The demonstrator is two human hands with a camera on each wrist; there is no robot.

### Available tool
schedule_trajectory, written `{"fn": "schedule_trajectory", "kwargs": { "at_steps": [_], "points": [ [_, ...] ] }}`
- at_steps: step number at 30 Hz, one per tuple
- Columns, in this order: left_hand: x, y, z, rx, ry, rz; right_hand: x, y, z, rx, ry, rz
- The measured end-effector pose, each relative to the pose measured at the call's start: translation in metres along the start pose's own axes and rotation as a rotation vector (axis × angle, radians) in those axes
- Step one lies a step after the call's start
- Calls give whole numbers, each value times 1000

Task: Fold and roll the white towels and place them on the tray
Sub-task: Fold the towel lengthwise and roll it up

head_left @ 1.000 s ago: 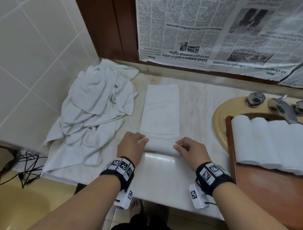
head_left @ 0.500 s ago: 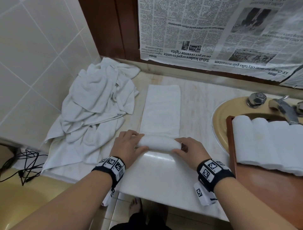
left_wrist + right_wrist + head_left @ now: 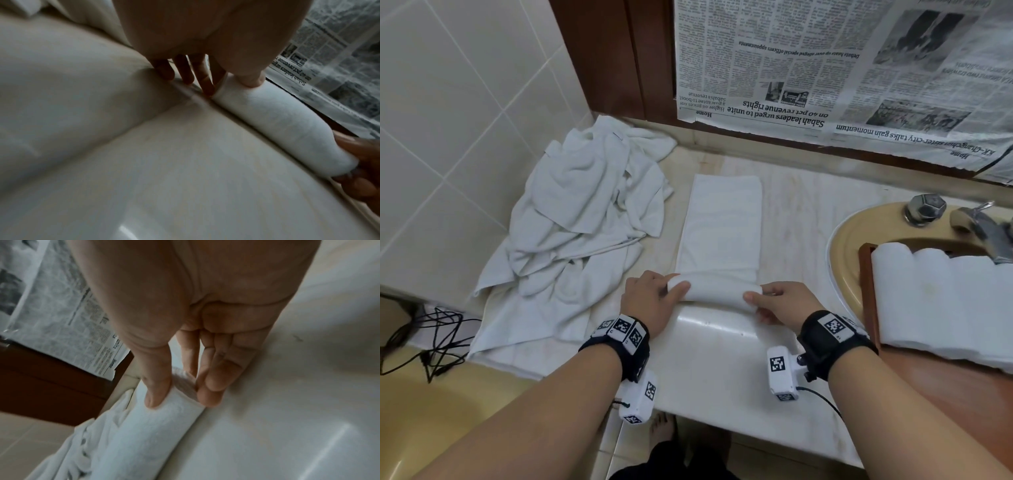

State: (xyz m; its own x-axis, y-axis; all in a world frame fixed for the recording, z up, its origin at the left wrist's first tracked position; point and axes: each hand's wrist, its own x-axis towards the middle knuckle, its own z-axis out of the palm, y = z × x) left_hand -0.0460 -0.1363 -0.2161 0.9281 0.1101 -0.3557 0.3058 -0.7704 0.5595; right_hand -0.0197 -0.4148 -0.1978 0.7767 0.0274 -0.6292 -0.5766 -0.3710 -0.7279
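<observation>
We pinch the half-rolled terry towel (image 3: 717,291) at both ends: left grip (image 3: 650,301), right grip (image 3: 784,303). Its flat strip lies beyond our grips on the glossy marble desk (image 3: 722,359).

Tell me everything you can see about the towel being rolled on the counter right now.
The folded towel is white terry cloth, folded into a long narrow strip lying flat on the pale marble counter, running away from the person. Its near end is rolled into a tight, partly finished cylinder. The left hand grips the roll's left end with the thumb on top, and the right hand pinches its right end. The far part is still flat and unrolled, beside the crumpled towel pile.
</observation>
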Motion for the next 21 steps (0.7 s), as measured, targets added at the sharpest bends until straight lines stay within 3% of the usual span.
{"fn": "schedule_trajectory", "kwargs": {
  "at_steps": [5, 11, 16, 19, 21],
  "points": [
    [9, 4, -1, -10, 52, -64, 2, -12, -2, 100, -19, 85],
    [10, 20, -6, -12, 79, -90, 0, -25, -3, 10, 71, 77],
    [7, 26, 1, -189, 242, -9, -12, -17, 9, -202, 208, -208],
    [6, 26, 2, -108, 236, 130, -17, -6, 17, -393, 261, -378],
    [3, 20, 2, -24, 221, 216, -19, 0, 21, -451, 237, -408]
  ]
}}
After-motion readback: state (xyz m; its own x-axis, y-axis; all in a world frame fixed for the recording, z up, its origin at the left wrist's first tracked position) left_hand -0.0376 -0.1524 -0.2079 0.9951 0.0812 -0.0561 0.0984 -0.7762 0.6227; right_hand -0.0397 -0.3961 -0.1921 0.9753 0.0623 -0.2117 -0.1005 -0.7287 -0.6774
